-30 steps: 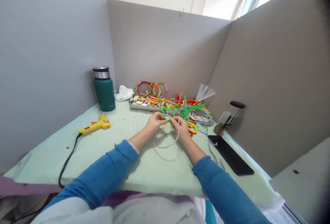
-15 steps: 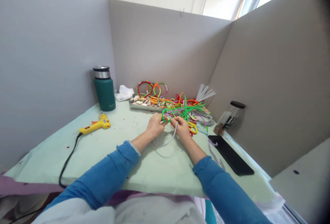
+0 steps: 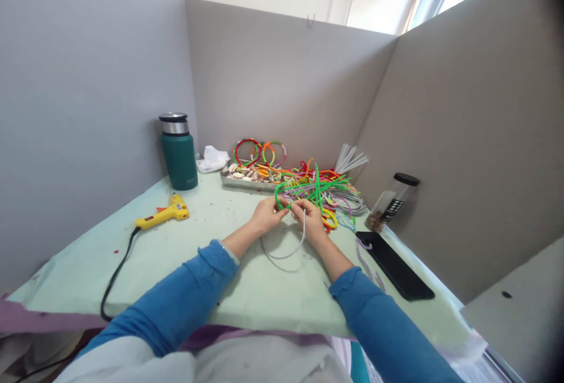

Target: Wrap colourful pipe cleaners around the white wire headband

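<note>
Near the middle of the table, my left hand (image 3: 265, 216) pinches a curled green fuzzy stem (image 3: 278, 193), whose loop rises above the fingertips. My right hand (image 3: 311, 218) is closed beside it, fingertips almost touching the left ones, on the place where the green stem meets a thin grey cord (image 3: 303, 231). The cord hangs from the right fingers and curves in a loop over the tabletop. Just behind the hands lies a heap of colourful fuzzy stems (image 3: 328, 183). The exact join between the fingertips is too small to make out.
A metal tray (image 3: 251, 184) of shells stands at the back, with coloured rings (image 3: 247, 153) behind it. On the left are a green bottle (image 3: 180, 160) and a corded yellow glue gun (image 3: 164, 214). A black phone (image 3: 394, 265) and a clear jar (image 3: 392, 202) are on the right.
My left hand has shifted slightly left and down, and the green loop has moved with it. The grey cord now hangs in a wider, lower curve.
</note>
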`<state>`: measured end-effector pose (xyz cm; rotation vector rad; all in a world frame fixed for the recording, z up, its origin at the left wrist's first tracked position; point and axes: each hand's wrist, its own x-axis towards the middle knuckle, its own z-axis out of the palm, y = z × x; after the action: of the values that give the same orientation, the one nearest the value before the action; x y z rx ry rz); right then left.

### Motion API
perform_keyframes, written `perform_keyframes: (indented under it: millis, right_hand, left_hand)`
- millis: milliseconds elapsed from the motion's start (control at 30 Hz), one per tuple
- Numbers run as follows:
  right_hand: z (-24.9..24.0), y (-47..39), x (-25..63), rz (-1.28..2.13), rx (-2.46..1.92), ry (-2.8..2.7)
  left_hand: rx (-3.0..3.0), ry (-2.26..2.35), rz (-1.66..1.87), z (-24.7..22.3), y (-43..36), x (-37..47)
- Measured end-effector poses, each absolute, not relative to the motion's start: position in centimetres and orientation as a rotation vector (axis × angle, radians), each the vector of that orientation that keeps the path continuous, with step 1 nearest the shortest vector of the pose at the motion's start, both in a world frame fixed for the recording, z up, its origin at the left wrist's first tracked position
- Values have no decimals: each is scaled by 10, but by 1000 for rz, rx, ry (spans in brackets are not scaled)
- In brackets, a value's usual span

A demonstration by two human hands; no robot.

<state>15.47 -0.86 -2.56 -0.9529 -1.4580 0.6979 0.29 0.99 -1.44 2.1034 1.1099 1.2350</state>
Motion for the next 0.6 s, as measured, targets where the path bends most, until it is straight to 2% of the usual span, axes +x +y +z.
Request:
perform_keyframes:
  millis: [167, 600]
  right_hand:
    - [-24, -12, 153, 710, -941, -1462]
    - [-22, -15, 150, 723, -917, -1455]
  left_hand:
    - [1709, 1004, 1068, -14, 8, 7]
    - [1354, 848, 945, 2, -9, 9]
